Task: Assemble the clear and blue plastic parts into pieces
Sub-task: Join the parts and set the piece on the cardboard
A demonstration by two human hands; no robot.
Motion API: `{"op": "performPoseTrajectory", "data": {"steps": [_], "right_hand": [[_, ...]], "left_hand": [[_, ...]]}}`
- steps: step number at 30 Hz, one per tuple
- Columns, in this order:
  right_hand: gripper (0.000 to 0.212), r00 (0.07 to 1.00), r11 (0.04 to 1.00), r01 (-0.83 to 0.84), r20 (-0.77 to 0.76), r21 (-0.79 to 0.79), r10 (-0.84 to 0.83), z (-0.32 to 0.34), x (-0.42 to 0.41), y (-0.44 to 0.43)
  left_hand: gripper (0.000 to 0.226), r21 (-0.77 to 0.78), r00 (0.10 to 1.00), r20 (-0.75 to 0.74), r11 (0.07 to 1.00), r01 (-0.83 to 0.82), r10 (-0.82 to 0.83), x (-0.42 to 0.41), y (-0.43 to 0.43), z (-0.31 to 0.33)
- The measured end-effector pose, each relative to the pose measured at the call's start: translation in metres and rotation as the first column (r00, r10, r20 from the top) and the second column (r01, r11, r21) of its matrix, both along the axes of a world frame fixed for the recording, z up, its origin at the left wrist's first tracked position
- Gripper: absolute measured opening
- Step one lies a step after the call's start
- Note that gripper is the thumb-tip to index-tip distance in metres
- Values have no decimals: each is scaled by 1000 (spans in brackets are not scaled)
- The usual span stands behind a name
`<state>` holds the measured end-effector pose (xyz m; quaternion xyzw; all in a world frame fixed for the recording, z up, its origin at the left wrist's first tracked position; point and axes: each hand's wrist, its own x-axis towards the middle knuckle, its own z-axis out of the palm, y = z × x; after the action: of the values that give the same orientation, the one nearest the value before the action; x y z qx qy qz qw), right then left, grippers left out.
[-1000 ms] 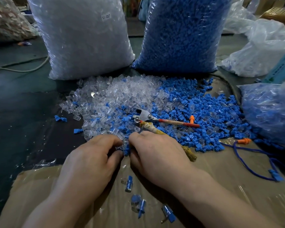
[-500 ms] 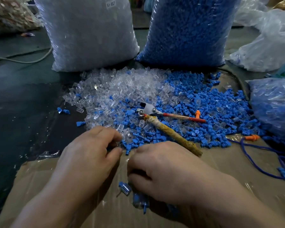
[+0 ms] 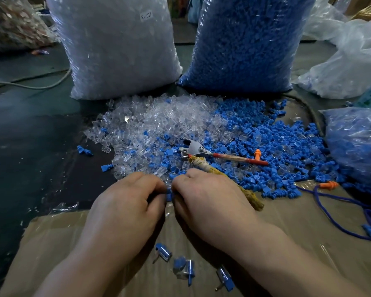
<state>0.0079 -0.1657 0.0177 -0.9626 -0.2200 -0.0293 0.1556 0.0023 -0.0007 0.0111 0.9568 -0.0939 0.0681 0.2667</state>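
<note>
The left hand (image 3: pixel 126 202) and the right hand (image 3: pixel 210 202) are drawn together, fingers curled in, both pinching a blue part (image 3: pixel 169 195) between their tips. Whether a clear part is already on it I cannot tell, as the fingers hide it. I'd say a piece is being pressed together.

Just behind the hands, towards the person, a few finished pieces (image 3: pixel 185 267) lie on a cardboard sheet (image 3: pixel 308 232). Beyond the hands the loose clear parts (image 3: pixel 159 121) and loose blue parts (image 3: pixel 276 146) spread wide, with pliers (image 3: pixel 195 148) lying on them past the right hand. By that showing nearly all the work remains.

Farther off, a full clear bag (image 3: pixel 120 50) and a full blue bag (image 3: pixel 244 43) stand on the dark surface (image 3: pixel 30 146). Out to the right of the right hand lie orange earplugs (image 3: pixel 328 185) on a blue cord and another bag of parts (image 3: pixel 360 146). Crumpled plastic bags fill the room's far right.
</note>
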Motion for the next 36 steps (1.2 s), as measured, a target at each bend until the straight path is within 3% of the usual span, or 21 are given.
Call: {"op": "performPoseTrajectory", "data": {"steps": [3, 6, 9, 11, 12, 15, 19, 21, 24, 27, 32, 36], "right_hand": [[14, 996, 981, 88, -30, 175, -83, -2, 1, -8], [15, 970, 852, 232, -180, 468, -165, 1, -1, -14], [13, 942, 721, 282, -327, 634, -81, 1, -2, -18], [8, 918, 668, 297, -397, 683, -3, 2, -3, -18], [3, 895, 624, 316, -442, 715, 54, 2, -4, -19], [16, 831, 549, 368, -531, 750, 168, 3, -7, -17], [17, 864, 553, 346, -488, 758, 129, 2, -8, -17], [16, 917, 618, 277, -394, 735, 57, 0, -8, -17], [17, 976, 757, 171, -213, 630, -43, -2, -8, -17], [13, 999, 870, 37, -23, 492, -29, -2, -7, -13], [20, 997, 894, -50, 68, 446, 22, -2, -8, -10], [9, 989, 886, -40, 143, 463, -30, -1, -8, -9]], "left_hand": [[5, -134, 997, 12, 988, -78, 81, 0, -1, -4], [3, -382, 991, -58, 915, -131, 118, -2, -5, -4], [6, -708, 967, -251, 672, -216, 45, -3, -11, -3], [18, -819, 944, -328, 512, -261, -44, -4, -15, -1], [25, -837, 939, -337, 478, -266, -68, -4, -15, -1], [28, -821, 934, -352, 498, -278, -58, -4, -14, -3], [8, -676, 972, -222, 708, -206, 70, -4, -11, -6], [9, -595, 980, -143, 779, -199, 141, -4, -9, -6], [10, -620, 977, -158, 756, -212, 145, -4, -11, -6], [10, -632, 974, -199, 745, -213, 110, -4, -13, -7], [13, -655, 970, -234, 726, -211, 70, -3, -11, -6], [15, -738, 959, -284, 637, -223, 7, -3, -12, -5]]}}
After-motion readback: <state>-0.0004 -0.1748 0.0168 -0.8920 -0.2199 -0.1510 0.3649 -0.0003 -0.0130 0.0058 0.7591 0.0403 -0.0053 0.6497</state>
